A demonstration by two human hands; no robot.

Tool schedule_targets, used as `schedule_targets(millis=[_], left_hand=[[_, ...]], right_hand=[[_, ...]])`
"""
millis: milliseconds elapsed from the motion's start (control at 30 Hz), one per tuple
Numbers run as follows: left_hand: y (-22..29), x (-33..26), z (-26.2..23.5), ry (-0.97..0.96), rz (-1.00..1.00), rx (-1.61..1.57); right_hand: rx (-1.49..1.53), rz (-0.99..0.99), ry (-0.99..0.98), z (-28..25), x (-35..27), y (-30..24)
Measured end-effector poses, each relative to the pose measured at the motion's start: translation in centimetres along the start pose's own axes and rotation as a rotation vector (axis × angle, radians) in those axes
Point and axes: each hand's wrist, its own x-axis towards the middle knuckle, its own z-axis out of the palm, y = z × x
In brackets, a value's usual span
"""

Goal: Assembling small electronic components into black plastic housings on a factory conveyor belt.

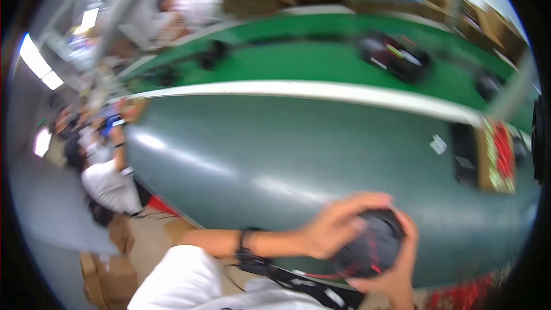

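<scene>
Near the front edge of the green workbench (275, 161), a rounded black object with thin red lines (376, 241) sits between my two hands. Motion blur hides its exact kind. My left hand (336, 227), with a black band on the wrist, curls over its left and top side. Around its right and lower side wraps my right hand (399, 270). A thin red strip or cord (324, 276) runs left from the object's lower edge.
Beyond a white rail (287, 87), a green conveyor (293, 60) carries several black items, one large with red and yellow marks (395, 56). To the right lie a box of red pieces (499, 158), a black flat case (464, 154) and a white slip (438, 144). Co-workers (109, 186) sit left.
</scene>
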Motion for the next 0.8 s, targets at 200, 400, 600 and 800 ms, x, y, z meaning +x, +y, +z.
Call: schedule_targets(millis=[200,400,600,800], left_hand=[[-3.0,1.0,0.8,-0.061,0.089,-0.18],[-3.5,1.5,-0.4,-0.091,0.051,-0.291],[-14.9,1.3,-0.8,-0.132,-0.406,-0.383],[-3.5,1.5,-0.2,0.072,0.083,-0.219]], right_hand=[[-0.152,-0.02,0.006,-1.4,-1.8,2.4],[0.048,0.06,0.013,0.2,-0.9,2.9],[-0.204,-0.114,0.05,0.2,-0.6,3.6],[-0.059,0.253,0.179,-0.6,-1.7,0.9]])
